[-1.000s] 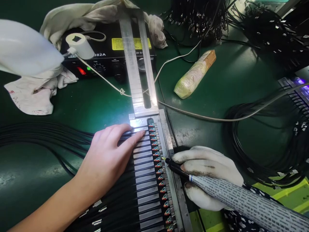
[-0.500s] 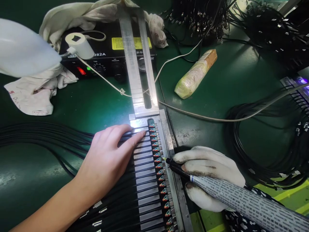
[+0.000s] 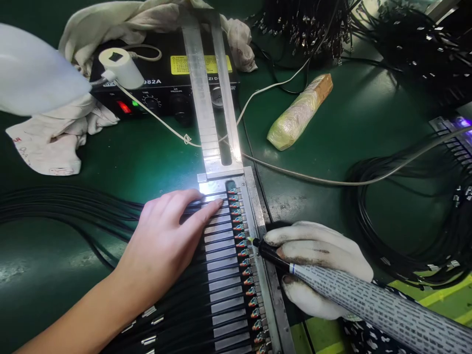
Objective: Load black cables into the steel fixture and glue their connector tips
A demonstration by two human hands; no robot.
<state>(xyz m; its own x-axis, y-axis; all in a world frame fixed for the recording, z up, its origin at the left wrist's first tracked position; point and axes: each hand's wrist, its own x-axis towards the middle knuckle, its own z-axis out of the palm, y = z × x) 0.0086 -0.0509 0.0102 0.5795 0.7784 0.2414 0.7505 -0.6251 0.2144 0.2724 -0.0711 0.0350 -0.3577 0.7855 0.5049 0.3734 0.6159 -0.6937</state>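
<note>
Green bench top [image 3: 324, 147] spreading under everything, crowded with coils of black wire. Lying down the middle, a metal rail [image 3: 254, 216] gripping a row of black cables [image 3: 221, 275], their coloured ends [image 3: 241, 243] lined up along the right edge. Resting flat across the upper cables, the bare left hand [image 3: 169, 236], fingers spread and pressing down, fingertips touching the shiny strip near the top of the rail, closed on nothing. Sitting just right of the rail, the gloved right hand [image 3: 317, 260], fingers curled tight and pinching a pen-like tool [image 3: 273, 255], its pale tip touching one cable end about a third of the way down the row. Trailing off to the lower right from the tool, a thick patterned hose [image 3: 379, 309]. Standing farther back, a black control box [image 3: 165, 83] showing a red and a green light, with pale rags [image 3: 47, 147] bunched around it. Lying well apart to the right, a wrapped bar [image 3: 298, 113]. Running across the bench from behind the rail, a white cord [image 3: 295, 172].
</note>
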